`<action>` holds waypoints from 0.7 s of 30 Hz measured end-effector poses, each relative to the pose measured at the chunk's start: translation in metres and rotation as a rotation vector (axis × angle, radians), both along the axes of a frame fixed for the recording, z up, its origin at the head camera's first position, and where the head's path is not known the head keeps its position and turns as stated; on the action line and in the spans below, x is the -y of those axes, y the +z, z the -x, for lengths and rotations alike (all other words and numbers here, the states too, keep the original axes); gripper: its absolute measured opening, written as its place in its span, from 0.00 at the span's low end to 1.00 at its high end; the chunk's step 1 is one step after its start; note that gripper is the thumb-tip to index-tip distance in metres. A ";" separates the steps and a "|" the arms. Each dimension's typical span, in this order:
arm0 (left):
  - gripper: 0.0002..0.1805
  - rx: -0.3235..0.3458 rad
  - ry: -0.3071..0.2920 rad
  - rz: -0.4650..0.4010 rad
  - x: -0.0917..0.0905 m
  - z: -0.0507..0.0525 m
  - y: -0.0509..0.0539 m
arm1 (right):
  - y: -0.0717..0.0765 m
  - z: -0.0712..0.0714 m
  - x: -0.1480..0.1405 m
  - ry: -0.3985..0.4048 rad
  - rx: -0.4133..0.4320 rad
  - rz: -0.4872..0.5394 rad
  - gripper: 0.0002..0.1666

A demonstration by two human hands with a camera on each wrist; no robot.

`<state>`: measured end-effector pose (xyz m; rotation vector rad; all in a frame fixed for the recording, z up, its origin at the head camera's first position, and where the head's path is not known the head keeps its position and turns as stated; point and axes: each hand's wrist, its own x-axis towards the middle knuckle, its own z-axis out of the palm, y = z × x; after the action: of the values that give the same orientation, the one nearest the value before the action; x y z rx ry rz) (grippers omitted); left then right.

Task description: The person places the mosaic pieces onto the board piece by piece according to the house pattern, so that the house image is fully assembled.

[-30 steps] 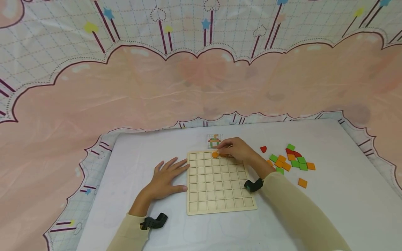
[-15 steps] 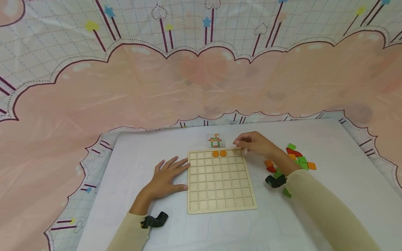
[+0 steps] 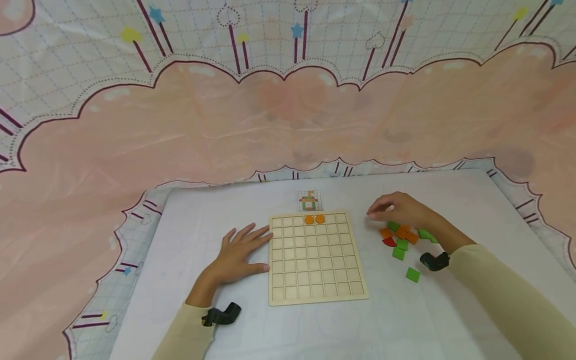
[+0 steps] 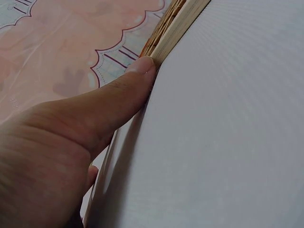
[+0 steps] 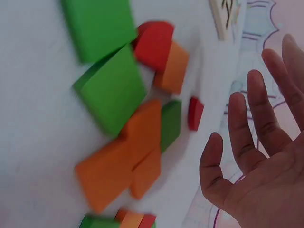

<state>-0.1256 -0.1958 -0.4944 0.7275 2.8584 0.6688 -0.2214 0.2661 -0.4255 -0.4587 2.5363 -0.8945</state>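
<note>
Board (image 3: 286,278) of pale wood, square and gridded, on white tabletop (image 3: 315,330), two round orange discs (image 3: 309,220) in its far row, my left hand (image 3: 238,259) spread-fingered, touching its left edge, my right hand (image 3: 399,208) near flat green, orange and red pieces (image 3: 398,253), fingers parted.

A white desk (image 3: 202,215) fills the lower part of the head view. A pale gridded board (image 3: 315,260) lies flat on it at lower centre, with a small printed card (image 3: 310,200) just above. Right of centre lie green, orange and red blocks (image 3: 402,244), some touching; one green square (image 3: 413,275) sits lower, apart.
</note>
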 end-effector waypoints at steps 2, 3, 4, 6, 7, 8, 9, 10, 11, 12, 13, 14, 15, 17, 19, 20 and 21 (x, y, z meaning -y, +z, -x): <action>0.45 0.005 0.001 0.001 0.000 0.000 0.001 | 0.002 -0.002 -0.007 0.004 -0.012 -0.024 0.14; 0.45 0.006 0.002 0.000 -0.001 0.000 0.001 | 0.002 -0.003 -0.010 0.003 -0.014 -0.029 0.14; 0.45 0.007 0.003 0.000 -0.001 0.000 0.001 | 0.002 -0.004 -0.012 0.001 -0.013 -0.039 0.13; 0.45 0.003 0.003 -0.005 -0.001 0.000 0.001 | 0.002 -0.006 -0.016 -0.013 0.005 -0.054 0.12; 0.45 -0.002 0.002 -0.008 -0.001 0.000 0.001 | 0.001 -0.007 -0.018 -0.015 0.016 -0.055 0.11; 0.45 -0.004 0.002 -0.008 -0.001 -0.001 0.001 | -0.001 -0.007 -0.020 -0.014 0.024 -0.063 0.10; 0.45 -0.006 0.002 -0.008 0.000 -0.001 0.000 | -0.003 -0.008 -0.022 -0.015 0.034 -0.073 0.09; 0.45 -0.007 0.002 -0.007 0.000 -0.001 0.000 | -0.005 -0.008 -0.023 -0.015 0.042 -0.085 0.08; 0.45 -0.008 0.003 -0.007 0.000 -0.001 -0.001 | -0.006 -0.009 -0.024 -0.014 0.046 -0.095 0.07; 0.45 -0.007 0.003 -0.006 0.000 -0.001 -0.001 | -0.007 -0.009 -0.025 -0.008 0.050 -0.098 0.07; 0.45 -0.008 0.004 -0.004 0.000 -0.001 -0.001 | -0.009 -0.009 -0.026 0.002 0.044 -0.103 0.07; 0.45 -0.006 0.004 -0.002 0.000 -0.001 -0.001 | -0.010 -0.009 -0.027 0.011 0.038 -0.105 0.07; 0.45 -0.006 0.004 -0.002 0.000 -0.001 -0.001 | -0.012 -0.008 -0.027 0.011 0.041 -0.105 0.07; 0.45 -0.003 0.003 -0.001 0.000 -0.001 0.000 | -0.014 -0.008 -0.028 0.012 0.050 -0.100 0.09; 0.45 0.000 0.002 -0.001 0.000 -0.001 0.001 | -0.016 -0.007 -0.029 0.011 0.064 -0.100 0.10; 0.45 0.003 0.001 -0.002 -0.001 -0.001 0.001 | -0.017 -0.007 -0.029 0.008 0.071 -0.103 0.11; 0.45 0.005 0.001 -0.003 -0.001 0.000 0.002 | -0.019 -0.006 -0.030 0.003 0.077 -0.109 0.11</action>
<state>-0.1253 -0.1951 -0.4929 0.7243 2.8542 0.6740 -0.2151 0.2956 -0.4441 -0.3867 2.4978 -0.7540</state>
